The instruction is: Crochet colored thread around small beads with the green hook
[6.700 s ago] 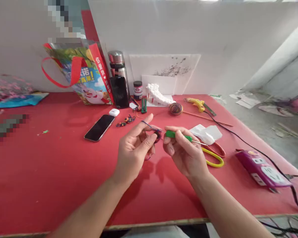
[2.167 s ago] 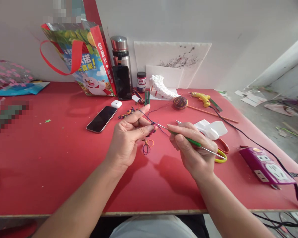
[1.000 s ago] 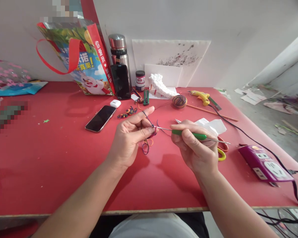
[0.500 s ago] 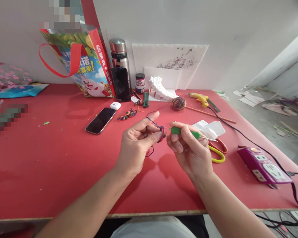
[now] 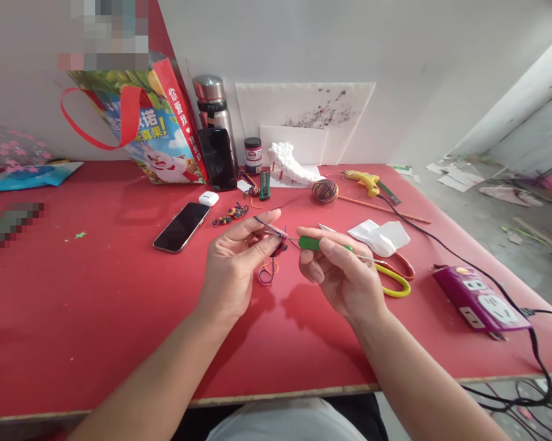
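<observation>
Between thumb and fingers, my left hand (image 5: 232, 266) pinches a small piece of dark multicoloured crochet (image 5: 280, 246). Yarn runs over the raised index finger, and a loose loop of yarn (image 5: 266, 272) hangs below. My right hand (image 5: 344, 263) is closed around the green handle of a crochet hook (image 5: 309, 244). Its thin metal shaft points left and meets the crochet piece, with the tip passing by the left fingers. Behind the hands lies a multicoloured ball of yarn (image 5: 325, 191). Scissors (image 5: 397, 285) with yellow and red handles lie beside my right hand, partly hidden by it.
A phone (image 5: 182, 228), an earbud case (image 5: 208, 198) and a crocheted strip (image 5: 230, 214) lie to the left. Behind stand a gift bag (image 5: 165, 135), a thermos (image 5: 210, 90) and a jar (image 5: 253, 156). Right are a glue gun (image 5: 365, 182), white paper (image 5: 379, 237) and a purple power strip (image 5: 482, 300).
Both hands have shifted slightly left in view with the crochet piece and hook. The hook now reaches further left past the piece, and the hanging yarn loop shows more. The view has turned a little.
</observation>
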Tool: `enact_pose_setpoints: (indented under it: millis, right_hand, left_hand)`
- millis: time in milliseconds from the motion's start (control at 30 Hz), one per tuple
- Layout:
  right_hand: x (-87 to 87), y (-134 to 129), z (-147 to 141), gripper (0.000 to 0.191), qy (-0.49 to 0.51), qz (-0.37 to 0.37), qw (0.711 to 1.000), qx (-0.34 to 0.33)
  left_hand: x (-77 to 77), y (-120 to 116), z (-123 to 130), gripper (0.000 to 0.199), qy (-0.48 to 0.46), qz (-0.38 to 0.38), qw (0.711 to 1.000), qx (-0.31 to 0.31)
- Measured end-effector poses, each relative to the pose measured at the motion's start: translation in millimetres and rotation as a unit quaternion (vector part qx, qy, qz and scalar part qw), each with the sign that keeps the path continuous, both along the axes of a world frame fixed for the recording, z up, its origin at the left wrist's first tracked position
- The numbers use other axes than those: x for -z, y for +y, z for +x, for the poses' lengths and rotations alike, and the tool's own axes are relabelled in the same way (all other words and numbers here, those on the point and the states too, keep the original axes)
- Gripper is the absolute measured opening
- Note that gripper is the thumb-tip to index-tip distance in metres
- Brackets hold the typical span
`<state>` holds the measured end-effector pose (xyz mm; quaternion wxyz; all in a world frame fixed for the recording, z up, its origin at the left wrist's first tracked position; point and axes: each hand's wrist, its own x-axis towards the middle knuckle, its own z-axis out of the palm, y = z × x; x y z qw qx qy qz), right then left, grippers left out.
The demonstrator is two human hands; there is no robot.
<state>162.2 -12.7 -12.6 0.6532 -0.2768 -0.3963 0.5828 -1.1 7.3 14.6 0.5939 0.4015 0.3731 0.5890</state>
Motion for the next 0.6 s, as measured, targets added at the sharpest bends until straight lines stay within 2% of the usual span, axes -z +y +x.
enact_pose_setpoints:
  millis: [267,433,600]
  right_hand:
    - [1.1,1.3,-3.4,0.021,0.028,-0.025,0.999,-0.022]
    - [3.0,0.8,-3.2,0.025,0.018,-0.006,0.999,-0.051]
    - [2.3,1.3,-4.6,0.024,0.022,0.006,1.000,-0.019]
  left_hand:
    - [1.1,0.7,1.2,0.033,-0.018,-0.010,1.000,0.010]
    - [1.1,-0.2,3.2,0.030,-0.041,-0.009,0.999,0.027]
    - [0.8,-1.5,2.8,0.030,-0.028,0.013,0.999,0.041]
